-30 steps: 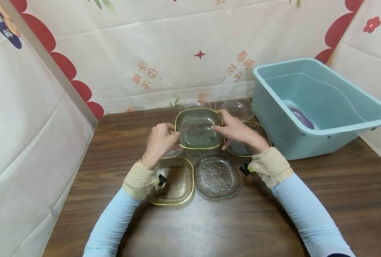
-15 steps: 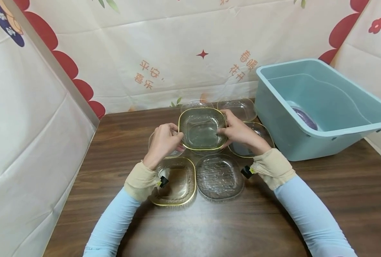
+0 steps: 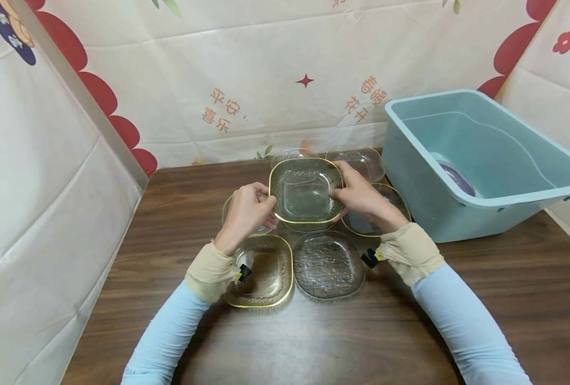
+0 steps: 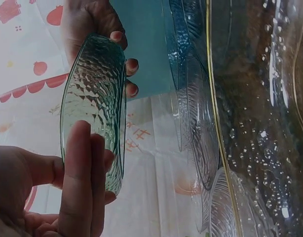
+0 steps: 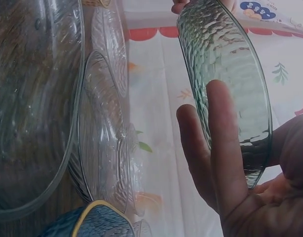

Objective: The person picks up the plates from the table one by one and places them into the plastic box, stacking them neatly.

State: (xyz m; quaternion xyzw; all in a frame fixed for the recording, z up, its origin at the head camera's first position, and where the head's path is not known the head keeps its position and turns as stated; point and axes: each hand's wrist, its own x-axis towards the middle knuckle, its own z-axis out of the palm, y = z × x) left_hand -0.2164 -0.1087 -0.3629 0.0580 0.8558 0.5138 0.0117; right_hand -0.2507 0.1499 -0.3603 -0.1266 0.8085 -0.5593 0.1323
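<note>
Both hands hold a rounded-square glass dish (image 3: 306,192) with a greenish tint and a gold rim, raised over other dishes in the head view. At its left edge, my left hand (image 3: 248,208) pinches with thumb and fingers. My right hand (image 3: 362,195) grips the right side, thumb inside the rim and fingers beneath. Both wrist views show the dish side-on, its wall rippled (image 4: 94,84) (image 5: 240,74). Close in front lie a gold-rimmed dish (image 3: 275,286) and a clear ribbed dish (image 3: 328,267). Under the held dish, another clear dish (image 3: 309,226) is mostly hidden.
Another gold-rimmed dish (image 3: 398,203) lies right of the held one, and clear dishes (image 3: 362,160) stand at the back. A large blue-green tub (image 3: 422,208) holds a purple item (image 3: 458,179). Printed cloth (image 3: 275,69) borders the wooden table (image 3: 304,347) behind and at the sides.
My right hand has closed in on the dish's right side, its fingers now tucked underneath. The dish has risen slightly. The left hand keeps its pinch, and the head view has shifted a little.
</note>
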